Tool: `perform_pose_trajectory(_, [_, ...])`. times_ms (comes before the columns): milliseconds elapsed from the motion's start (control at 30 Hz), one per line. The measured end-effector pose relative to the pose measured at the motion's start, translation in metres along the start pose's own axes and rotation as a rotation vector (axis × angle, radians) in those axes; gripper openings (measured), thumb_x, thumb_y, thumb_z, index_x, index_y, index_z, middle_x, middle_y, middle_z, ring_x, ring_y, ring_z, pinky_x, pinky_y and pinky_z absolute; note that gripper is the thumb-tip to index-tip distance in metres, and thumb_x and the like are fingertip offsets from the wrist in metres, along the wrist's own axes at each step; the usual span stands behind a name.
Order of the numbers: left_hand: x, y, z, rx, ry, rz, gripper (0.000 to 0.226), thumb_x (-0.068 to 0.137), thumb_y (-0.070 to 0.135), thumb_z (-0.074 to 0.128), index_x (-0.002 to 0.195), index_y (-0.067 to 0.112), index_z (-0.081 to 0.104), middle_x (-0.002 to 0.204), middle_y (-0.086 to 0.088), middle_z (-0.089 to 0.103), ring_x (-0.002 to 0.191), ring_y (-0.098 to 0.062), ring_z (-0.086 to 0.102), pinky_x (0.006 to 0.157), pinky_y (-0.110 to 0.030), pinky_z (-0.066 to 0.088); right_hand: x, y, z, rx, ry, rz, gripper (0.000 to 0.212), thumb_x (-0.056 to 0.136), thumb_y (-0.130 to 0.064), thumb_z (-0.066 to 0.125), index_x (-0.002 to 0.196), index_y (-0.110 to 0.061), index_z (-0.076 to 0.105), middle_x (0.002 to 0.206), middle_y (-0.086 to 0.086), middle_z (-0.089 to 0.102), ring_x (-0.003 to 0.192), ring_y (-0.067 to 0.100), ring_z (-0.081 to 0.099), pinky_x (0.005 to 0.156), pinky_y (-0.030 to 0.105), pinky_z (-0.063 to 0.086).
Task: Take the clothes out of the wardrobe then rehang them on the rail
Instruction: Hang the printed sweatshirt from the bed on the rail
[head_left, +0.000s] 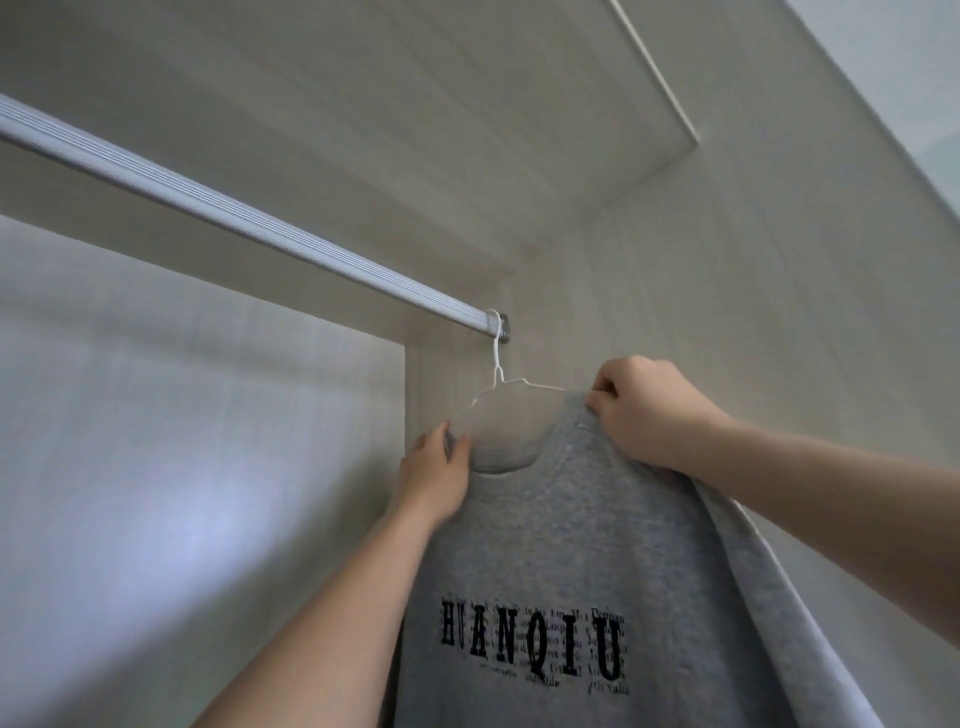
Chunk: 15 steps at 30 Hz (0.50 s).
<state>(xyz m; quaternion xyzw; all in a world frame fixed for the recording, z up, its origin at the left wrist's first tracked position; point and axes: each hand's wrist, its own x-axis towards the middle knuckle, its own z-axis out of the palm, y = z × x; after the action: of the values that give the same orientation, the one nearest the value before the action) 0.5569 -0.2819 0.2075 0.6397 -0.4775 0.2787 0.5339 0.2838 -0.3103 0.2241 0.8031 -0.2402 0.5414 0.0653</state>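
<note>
Hooked over the right end of the ribbed silver metal rail (249, 223), close against the pale wood-grain wardrobe side (727, 260): thin white wire hanger (497, 353) carrying a grey cotton sweatshirt (571, 545) with black HUANQIU lettering. Left hand (434, 478) pinching the fabric just left of the collar. Right hand (639, 410) curled tight on the right shoulder, over the hanger's arm.

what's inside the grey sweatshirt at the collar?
A white wire hanger, its hook over the rail end. Its arm ends are hidden by the sweatshirt, left hand and right hand.
</note>
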Motion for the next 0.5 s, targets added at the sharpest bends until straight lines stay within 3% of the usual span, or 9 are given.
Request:
perform_pose_trajectory(100, [-0.004, -0.003, 0.006, -0.07, -0.043, 0.023, 0.066, 0.102, 0.053, 0.04, 0.155, 0.017, 0.029, 0.16, -0.006, 0.032, 0.146, -0.024, 0.032, 0.119, -0.035, 0.023, -0.007, -0.005, 0.008, -0.258, 0.052, -0.203, 0.035, 0.094, -0.026, 0.042, 0.129, -0.025, 0.044, 0.126, 0.003, 0.054, 0.112, 0.031, 0.054, 0.083, 0.039, 0.046])
perform_pose_trajectory(167, [-0.005, -0.004, 0.012, -0.087, -0.069, 0.03, 0.07, 0.101, 0.057, 0.038, 0.157, 0.019, 0.023, 0.162, -0.002, 0.026, 0.148, -0.021, 0.027, 0.12, -0.034, 0.019, -0.01, -0.008, 0.016, -0.465, 0.105, -0.347, 0.044, 0.097, -0.041, 0.033, 0.138, -0.025, 0.037, 0.138, -0.003, 0.046, 0.126, 0.025, 0.045, 0.093, 0.041, 0.039])
perform_pose_trajectory(267, [-0.004, -0.007, 0.021, -0.118, -0.08, 0.032, 0.071, 0.101, 0.057, 0.037, 0.159, 0.022, 0.017, 0.165, 0.001, 0.019, 0.15, -0.018, 0.021, 0.122, -0.036, 0.017, -0.006, -0.004, 0.025, -0.619, -0.022, -0.318, 0.069, 0.098, -0.057, 0.022, 0.153, -0.017, 0.019, 0.162, -0.001, 0.02, 0.149, 0.019, 0.013, 0.117, 0.048, 0.015])
perform_pose_trajectory(333, [-0.001, -0.008, 0.025, -0.1, -0.1, 0.016, 0.072, 0.1, 0.059, 0.034, 0.159, 0.024, 0.013, 0.166, 0.002, 0.012, 0.151, -0.018, 0.017, 0.123, -0.036, 0.014, -0.004, 0.002, 0.029, -0.693, -0.086, -0.298, 0.078, 0.097, -0.062, 0.018, 0.157, -0.014, 0.004, 0.165, 0.001, 0.001, 0.152, 0.018, -0.005, 0.119, 0.053, -0.004])
perform_pose_trajectory(500, [0.003, -0.011, 0.033, -0.057, -0.148, -0.022, 0.075, 0.098, 0.065, 0.031, 0.159, 0.028, 0.009, 0.167, 0.004, 0.005, 0.153, -0.018, 0.012, 0.122, -0.037, 0.011, -0.004, 0.012, 0.034, -0.764, -0.065, -0.311, 0.084, 0.095, -0.066, 0.015, 0.157, -0.013, -0.004, 0.165, 0.001, -0.006, 0.151, 0.017, -0.013, 0.116, 0.056, -0.017])
